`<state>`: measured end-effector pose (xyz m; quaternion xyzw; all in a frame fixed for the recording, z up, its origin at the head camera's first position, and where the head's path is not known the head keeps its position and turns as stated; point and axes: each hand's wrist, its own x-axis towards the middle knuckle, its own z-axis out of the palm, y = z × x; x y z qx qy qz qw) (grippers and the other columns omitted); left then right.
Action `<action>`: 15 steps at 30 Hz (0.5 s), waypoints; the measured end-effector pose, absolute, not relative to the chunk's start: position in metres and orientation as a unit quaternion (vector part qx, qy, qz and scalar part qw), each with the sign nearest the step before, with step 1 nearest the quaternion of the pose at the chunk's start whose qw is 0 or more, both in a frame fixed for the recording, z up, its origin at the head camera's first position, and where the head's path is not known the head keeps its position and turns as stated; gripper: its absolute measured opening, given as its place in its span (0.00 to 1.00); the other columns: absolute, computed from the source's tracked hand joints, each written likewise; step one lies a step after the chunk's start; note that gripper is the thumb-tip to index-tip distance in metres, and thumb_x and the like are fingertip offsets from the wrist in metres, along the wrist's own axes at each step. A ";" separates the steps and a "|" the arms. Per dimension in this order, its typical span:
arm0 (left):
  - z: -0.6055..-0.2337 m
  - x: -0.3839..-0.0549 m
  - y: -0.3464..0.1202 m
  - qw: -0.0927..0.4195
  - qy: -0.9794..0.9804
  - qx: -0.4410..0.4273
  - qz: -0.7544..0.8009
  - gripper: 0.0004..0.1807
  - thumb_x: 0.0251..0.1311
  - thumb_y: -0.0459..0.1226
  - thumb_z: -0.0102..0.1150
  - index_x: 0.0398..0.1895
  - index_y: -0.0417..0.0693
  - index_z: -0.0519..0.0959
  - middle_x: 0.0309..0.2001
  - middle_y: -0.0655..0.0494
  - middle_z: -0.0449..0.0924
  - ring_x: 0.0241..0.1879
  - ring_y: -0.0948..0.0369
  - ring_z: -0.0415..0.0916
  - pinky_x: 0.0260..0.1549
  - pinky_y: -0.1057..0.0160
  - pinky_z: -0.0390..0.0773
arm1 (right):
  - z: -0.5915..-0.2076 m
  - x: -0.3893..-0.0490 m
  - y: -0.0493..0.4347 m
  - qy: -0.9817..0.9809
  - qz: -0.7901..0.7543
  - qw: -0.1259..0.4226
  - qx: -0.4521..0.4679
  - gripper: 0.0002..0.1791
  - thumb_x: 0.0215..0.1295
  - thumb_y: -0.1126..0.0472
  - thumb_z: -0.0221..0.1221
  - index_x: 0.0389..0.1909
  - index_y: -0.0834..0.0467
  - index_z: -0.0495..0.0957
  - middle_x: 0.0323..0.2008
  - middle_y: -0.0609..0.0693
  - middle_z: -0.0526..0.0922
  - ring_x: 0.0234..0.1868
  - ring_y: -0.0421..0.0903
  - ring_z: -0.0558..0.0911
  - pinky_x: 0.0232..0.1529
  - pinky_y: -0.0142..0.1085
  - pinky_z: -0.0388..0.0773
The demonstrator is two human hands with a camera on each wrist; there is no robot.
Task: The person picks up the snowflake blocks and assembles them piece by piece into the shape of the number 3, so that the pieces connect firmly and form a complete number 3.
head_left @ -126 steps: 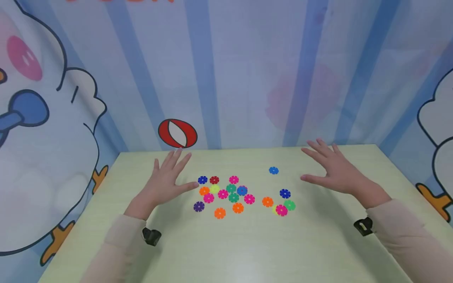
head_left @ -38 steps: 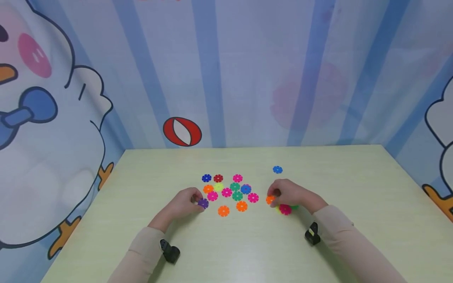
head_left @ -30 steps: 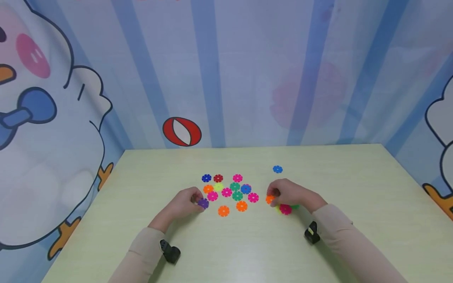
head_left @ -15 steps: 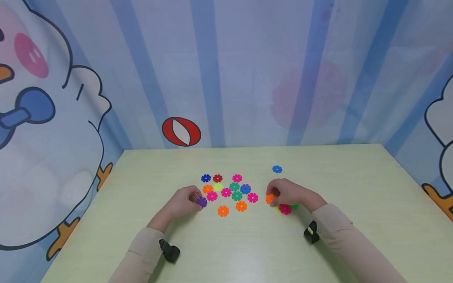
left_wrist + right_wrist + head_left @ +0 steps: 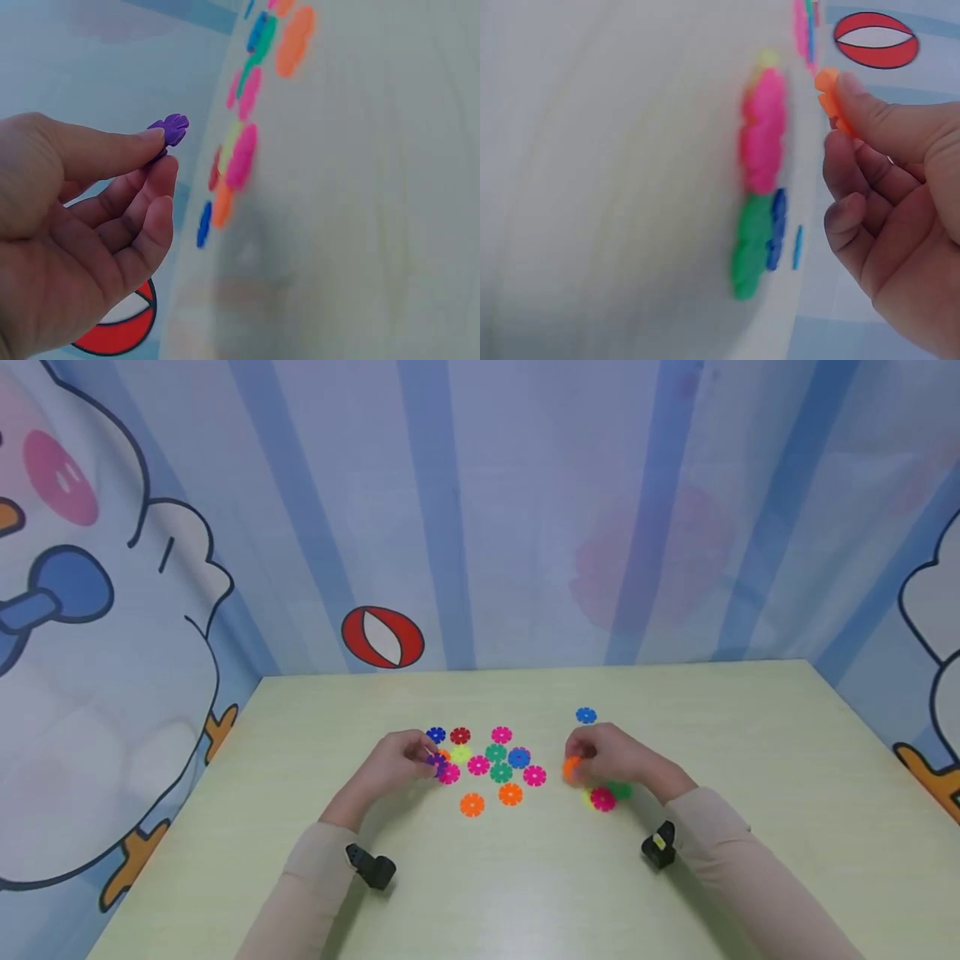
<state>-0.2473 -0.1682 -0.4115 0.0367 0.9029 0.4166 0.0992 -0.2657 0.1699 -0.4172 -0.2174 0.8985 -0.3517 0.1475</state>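
My left hand (image 5: pixel 386 770) pinches a purple snowflake building disc (image 5: pixel 175 129) between thumb and forefinger, held up off the table. In the head view it overlaps the pink and orange discs at the left of the scattered group. On the other side my right hand (image 5: pixel 622 756) pinches an orange snowflake disc (image 5: pixel 827 80), also raised. Below that hand lie a pink disc (image 5: pixel 602 799) and a green disc (image 5: pixel 619 790), with a yellow one partly hidden under the pink. A dark blue disc (image 5: pixel 778 229), hidden in the head view, shows behind the green one.
Several notched discs lie flat between the hands, among them a dark red disc (image 5: pixel 460 736), a teal disc (image 5: pixel 501 772) and an orange disc (image 5: pixel 472 805). A light blue disc (image 5: pixel 586 716) lies farther back. The pale table (image 5: pixel 480 893) ends at a printed backdrop (image 5: pixel 517 527).
Both hands came down from spread and empty to pinch a disc each. Over the last half second the left hand rose with the purple disc, and the right lifted the orange one slightly.
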 end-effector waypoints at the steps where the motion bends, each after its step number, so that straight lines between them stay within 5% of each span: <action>1: -0.409 -0.248 -0.165 0.095 0.900 0.039 0.423 0.13 0.56 0.29 0.65 0.45 0.45 0.80 0.38 0.52 0.78 0.40 0.56 0.74 0.39 0.62 0.80 | -0.415 -0.265 0.169 0.897 -0.359 0.140 -0.217 0.06 0.59 0.69 0.63 0.36 0.60 0.77 0.31 0.49 0.77 0.33 0.46 0.73 0.36 0.35 0.76; 15: -0.387 -0.222 -0.122 0.090 0.842 0.072 0.527 0.14 0.56 0.30 0.66 0.46 0.45 0.79 0.37 0.52 0.79 0.35 0.59 0.80 0.40 0.58 0.82 | -0.385 -0.228 0.153 0.837 -0.492 0.078 -0.224 0.09 0.62 0.67 0.63 0.41 0.63 0.76 0.35 0.53 0.81 0.35 0.56 0.81 0.39 0.48 0.82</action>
